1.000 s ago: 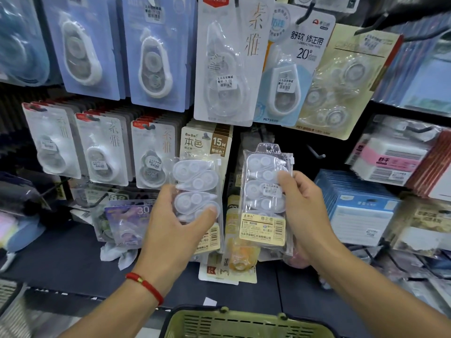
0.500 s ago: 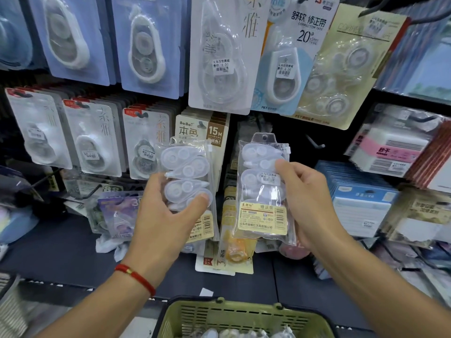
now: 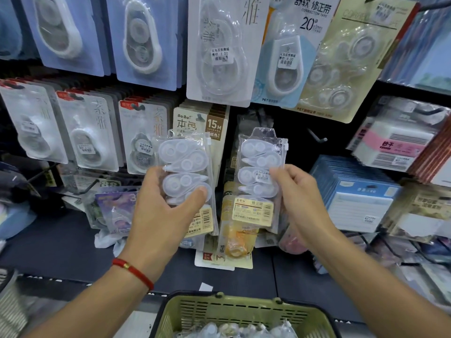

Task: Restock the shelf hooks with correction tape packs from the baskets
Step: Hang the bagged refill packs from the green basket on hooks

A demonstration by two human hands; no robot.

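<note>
Fingers point(image 3: 280, 172) of the right hand point(image 3: 300, 203) pinch one correction tape pack point(image 3: 258, 176); the left hand point(image 3: 156, 215) grips another pack point(image 3: 185, 172).

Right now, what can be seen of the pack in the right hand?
The right-hand pack is a clear, glossy plastic pouch with a hang tab on top, holding several translucent white teardrop-shaped correction tapes stacked vertically. A small price sticker sits mid-pack and a cream barcode label lies near the bottom. It is held upright before the shelf, with the right hand pinching its right edge.
</note>
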